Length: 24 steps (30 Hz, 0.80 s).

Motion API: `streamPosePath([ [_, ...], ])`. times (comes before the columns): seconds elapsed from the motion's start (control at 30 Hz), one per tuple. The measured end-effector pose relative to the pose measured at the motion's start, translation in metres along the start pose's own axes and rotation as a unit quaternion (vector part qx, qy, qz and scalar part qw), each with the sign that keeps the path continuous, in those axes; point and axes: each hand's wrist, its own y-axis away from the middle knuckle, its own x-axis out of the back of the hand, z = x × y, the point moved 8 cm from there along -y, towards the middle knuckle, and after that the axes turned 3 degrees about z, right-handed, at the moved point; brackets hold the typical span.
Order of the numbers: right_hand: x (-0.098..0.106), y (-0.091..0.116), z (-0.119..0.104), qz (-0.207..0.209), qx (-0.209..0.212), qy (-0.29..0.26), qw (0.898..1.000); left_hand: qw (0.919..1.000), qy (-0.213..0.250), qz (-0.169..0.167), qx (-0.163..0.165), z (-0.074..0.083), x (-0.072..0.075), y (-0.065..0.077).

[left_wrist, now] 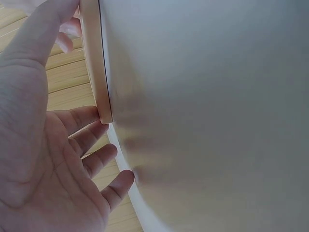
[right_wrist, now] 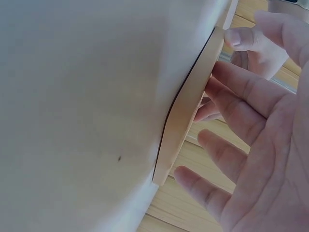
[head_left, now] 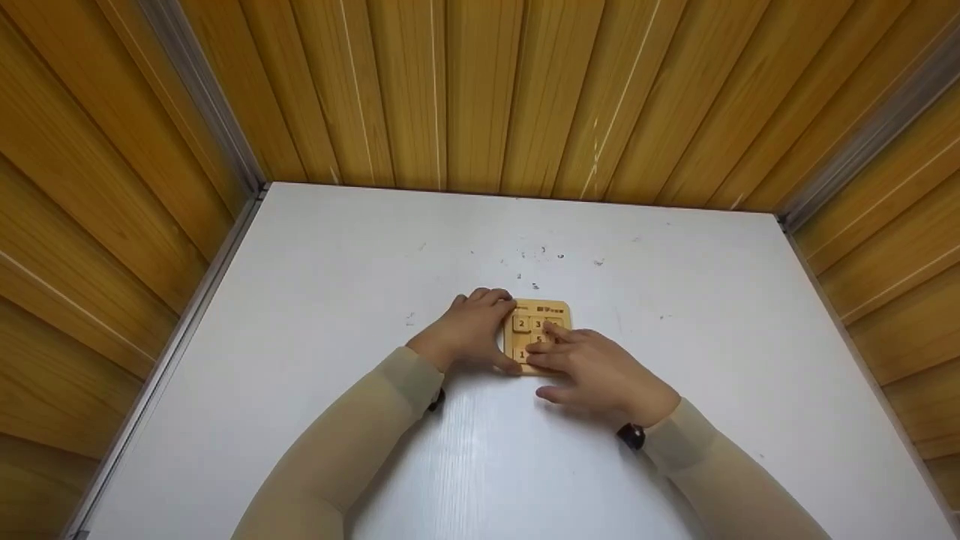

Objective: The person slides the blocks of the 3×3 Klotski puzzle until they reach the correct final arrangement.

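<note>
Head view alone shows numbered tiles: wooden sliding number puzzle (head_left: 538,335) lies mid-table (head_left: 337,300). Left hand (head_left: 472,330) clasps its left edge; right hand (head_left: 592,367), fingers straight, presses tiles. Wrist views show only puzzle edge.

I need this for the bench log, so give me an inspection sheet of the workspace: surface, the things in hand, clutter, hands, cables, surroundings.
Surface: white flat table top, with small dark specks near its far middle.
Things in hand: small square light-wood sliding number puzzle board lying flat; tiles marked 2, 3, 5 and 1 show.
Clutter: nothing seen.
Hands: left hand grips the board's left edge, thumb at the near corner; right hand rests straight fingers on the tiles.
Cables: nothing seen; a dark wrist device sits on the right wrist.
Surroundings: orange-brown wood-plank walls on three sides, grey metal strips in the corners.
</note>
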Motion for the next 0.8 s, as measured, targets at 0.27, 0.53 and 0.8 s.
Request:
streamPosePath([
  [0.27,0.0006,-0.0018,0.0039,-0.003,-0.010,-0.002,1.000,1.0000,-0.001,0.001,0.001,-0.0009,-0.0003,-0.0007],
  [0.53,-0.0020,-0.0049,0.0082,-0.014,-0.021,-0.005,1.000,1.0000,-0.004,-0.008,0.003,-0.0012,-0.0005,-0.0004],
  [0.8,0.0010,-0.0081,0.0092,0.001,-0.009,0.005,1.000,1.0000,-0.003,-0.004,0.007,-0.0012,-0.0010,0.0006],
])
